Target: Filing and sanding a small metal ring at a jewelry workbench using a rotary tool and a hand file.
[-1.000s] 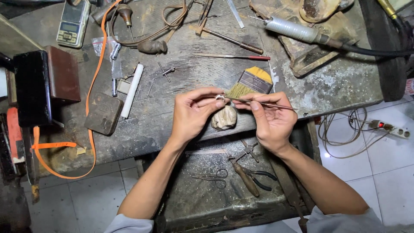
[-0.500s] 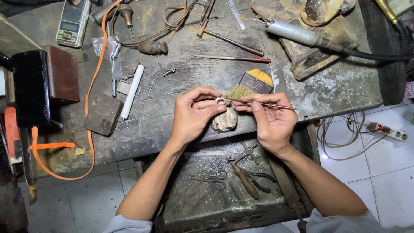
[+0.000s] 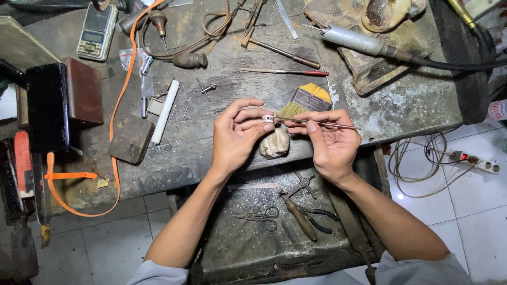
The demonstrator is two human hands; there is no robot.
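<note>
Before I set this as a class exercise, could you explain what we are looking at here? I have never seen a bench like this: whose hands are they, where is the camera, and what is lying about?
The single picture comes from a camera worn on the person's head, looking down at their own two bare hands over a worn workbench.

The left hand pinches a small silvery ring at its fingertips. The right hand holds a thin metal tool whose tip meets the ring. Both hands are above a rounded, pale wooden peg at the bench's edge.

Behind the hands lies a flat yellow-bristled brush. Further off are a small digital scale, a white rod, an orange strap and a torch-like handpiece on a black hose. On the lower tray lie scissors and pliers.
</note>
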